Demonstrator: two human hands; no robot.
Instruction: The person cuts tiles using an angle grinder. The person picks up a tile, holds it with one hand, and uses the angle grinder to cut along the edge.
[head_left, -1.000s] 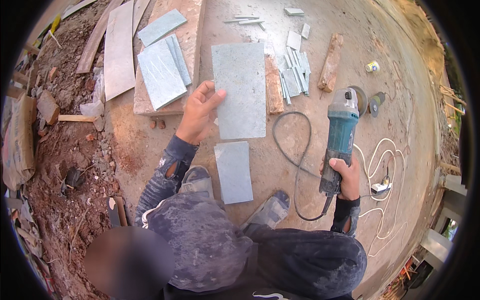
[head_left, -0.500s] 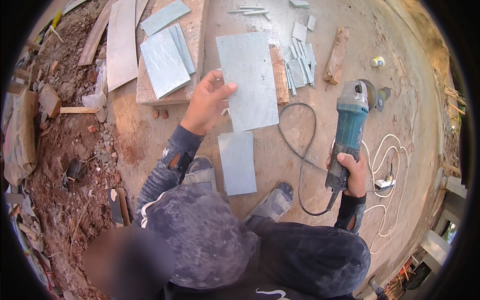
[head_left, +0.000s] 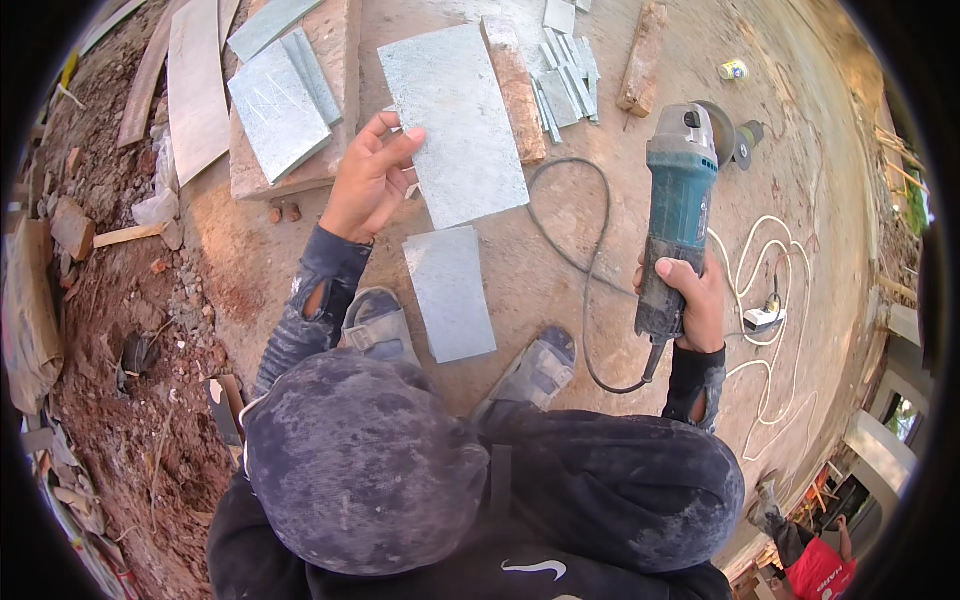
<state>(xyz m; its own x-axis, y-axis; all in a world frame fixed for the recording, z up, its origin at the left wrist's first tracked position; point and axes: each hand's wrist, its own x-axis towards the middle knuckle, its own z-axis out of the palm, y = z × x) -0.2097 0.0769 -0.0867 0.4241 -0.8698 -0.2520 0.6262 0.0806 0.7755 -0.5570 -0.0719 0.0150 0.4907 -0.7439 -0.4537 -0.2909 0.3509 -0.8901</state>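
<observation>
My left hand [head_left: 372, 180] pinches the left edge of a grey-green stone tile [head_left: 455, 125], thumb on its face and fingers behind. The tile's far part lies in front of a worn wooden block [head_left: 515, 90]. My right hand [head_left: 688, 300] is wrapped round the rear body of a teal and black angle grinder [head_left: 678, 200], its disc [head_left: 712, 125] pointing away from me. Whether the disc turns I cannot tell. Between my feet rest more grey tiles [head_left: 450, 300], slightly fanned.
Marked tiles [head_left: 280, 110] lie on a slab [head_left: 255, 175] at the far left. Cut strips [head_left: 570, 85] and another wooden block [head_left: 643, 60] are farther off. The grinder's cord [head_left: 590, 270] loops beside my right foot; a white extension lead [head_left: 765, 318] lies right. A person in red [head_left: 820, 570] is lower right.
The view has shifted, so the tiles, grinder and ground sit farther left and higher. The held tile is tilted a little more. A person in red now shows at the lower right.
</observation>
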